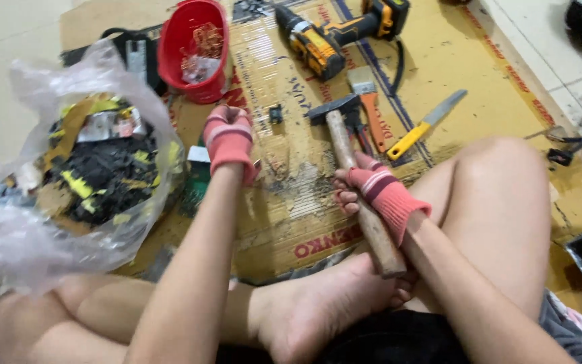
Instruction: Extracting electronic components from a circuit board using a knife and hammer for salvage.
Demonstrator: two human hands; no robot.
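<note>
Bare crossed legs (304, 317) fill the bottom of the frame. At centre left, the left hand (229, 140) in a red knit glove has its grip pressed down on something hidden, on the cardboard sheet (439, 61) covering the floor. Right of it, the right hand (375, 192) clenches the wooden-handled steel hammer (355, 175), long axis running up-left, head toward the left hand.

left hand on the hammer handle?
No. The wooden-handled hammer is gripped by the right hand in a pink fingerless glove; the left hand is off to the side, near the red plastic bucket.

Bright even light, soft shadows, slight blur
</note>
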